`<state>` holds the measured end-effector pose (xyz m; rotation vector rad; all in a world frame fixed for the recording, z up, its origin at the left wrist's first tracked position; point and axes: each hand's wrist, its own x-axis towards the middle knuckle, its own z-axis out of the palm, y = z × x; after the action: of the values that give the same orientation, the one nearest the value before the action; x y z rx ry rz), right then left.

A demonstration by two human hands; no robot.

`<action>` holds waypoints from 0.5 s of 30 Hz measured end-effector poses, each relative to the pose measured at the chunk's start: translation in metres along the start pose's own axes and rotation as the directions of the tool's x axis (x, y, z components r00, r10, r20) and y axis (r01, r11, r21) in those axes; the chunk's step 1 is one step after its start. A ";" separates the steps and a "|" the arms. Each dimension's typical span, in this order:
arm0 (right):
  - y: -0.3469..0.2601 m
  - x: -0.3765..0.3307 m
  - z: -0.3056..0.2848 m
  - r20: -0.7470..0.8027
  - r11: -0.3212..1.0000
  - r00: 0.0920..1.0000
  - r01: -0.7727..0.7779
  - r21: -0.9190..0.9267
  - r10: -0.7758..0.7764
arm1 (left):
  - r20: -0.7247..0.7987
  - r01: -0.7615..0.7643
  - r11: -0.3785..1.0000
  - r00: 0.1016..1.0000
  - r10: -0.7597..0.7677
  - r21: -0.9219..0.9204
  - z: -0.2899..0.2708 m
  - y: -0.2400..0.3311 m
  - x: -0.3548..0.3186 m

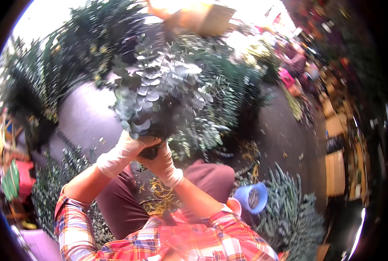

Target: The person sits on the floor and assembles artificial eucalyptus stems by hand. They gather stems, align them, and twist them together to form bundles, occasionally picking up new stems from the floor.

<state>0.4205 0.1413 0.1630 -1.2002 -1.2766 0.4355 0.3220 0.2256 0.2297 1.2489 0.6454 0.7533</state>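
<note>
Both my hands wear white gloves and are raised in front of me around one bunch of eucalyptus [152, 89], its round grey-green leaves fanning up and away from me. My left hand [126, 152] wraps the stems just under the leaves. Against it, slightly lower and to the right, my right hand [161, 163] is closed round the same stems. The stem ends are mostly hidden between my palms. Loose yellow ties [159, 195] lie between my legs below the hands.
Piles of leafy branches [233, 91] lie ahead, with more greenery [63, 174] at left and grey-green sprigs [285, 209] at right. A blue bucket [251, 198] stands by my right knee. Cardboard boxes [335, 172] line the right side. Another person [295, 63] is at the far right.
</note>
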 end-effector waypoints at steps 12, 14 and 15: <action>-0.108 -0.038 -0.213 -0.598 0.934 0.740 0.115 -0.339 -0.309 | 0.584 -0.301 0.937 0.734 0.346 -0.177 0.262 0.089 -0.045; -0.116 -0.038 -0.250 -0.487 0.622 0.715 -0.093 -0.777 -0.501 | 0.761 -0.288 0.928 0.538 0.362 -0.238 0.292 0.093 -0.045; -0.122 -0.044 -0.270 -0.516 0.643 0.667 -0.071 -0.762 -0.538 | 0.829 -0.269 0.930 0.437 0.349 -0.249 0.304 0.092 -0.044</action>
<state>0.6040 -0.0587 0.2893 -1.5893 -0.8756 -0.8381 0.5204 0.0250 0.3826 1.4895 -0.4874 0.3254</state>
